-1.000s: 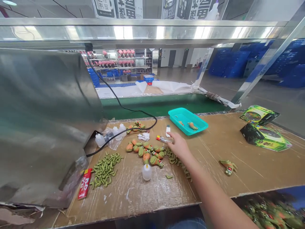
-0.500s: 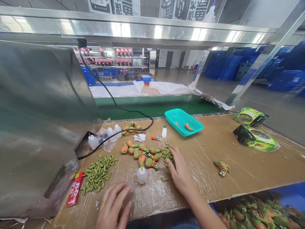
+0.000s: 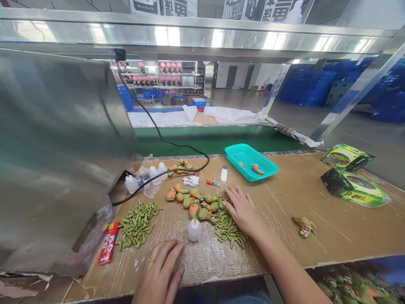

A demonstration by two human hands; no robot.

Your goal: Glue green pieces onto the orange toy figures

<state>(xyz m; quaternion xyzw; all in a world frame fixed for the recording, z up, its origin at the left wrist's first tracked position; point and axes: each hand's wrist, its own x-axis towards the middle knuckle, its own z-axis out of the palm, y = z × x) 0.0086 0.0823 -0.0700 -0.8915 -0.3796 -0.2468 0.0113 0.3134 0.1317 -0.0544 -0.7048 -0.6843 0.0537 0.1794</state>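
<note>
My right hand [image 3: 244,212] lies with its fingers stretched out at the far side of a loose pile of small green curved pieces [image 3: 230,231], touching its edge. Beside that pile is a cluster of green-and-orange toy figures [image 3: 193,210]. A small white squeeze bottle [image 3: 194,231] stands in front of the figures. My left hand [image 3: 163,268], with a ring on one finger, rests on the near part of the cardboard-covered table, fingers extended and nothing in it. Another heap of green pieces [image 3: 137,223] is up and left of it, next to a red packet [image 3: 109,245].
A teal basket [image 3: 232,159] holds a few toy parts. Two green-black boxes [image 3: 356,188] and a single figure [image 3: 304,227] lie to the right. A black cable [image 3: 182,145] crosses the table near more bottles [image 3: 153,174]. A metal housing [image 3: 60,160] blocks the left side.
The green pieces by my right hand now lie spread out nearer the table's front, covering more surface. My right hand shifted slightly toward the back. The view turned a little left.
</note>
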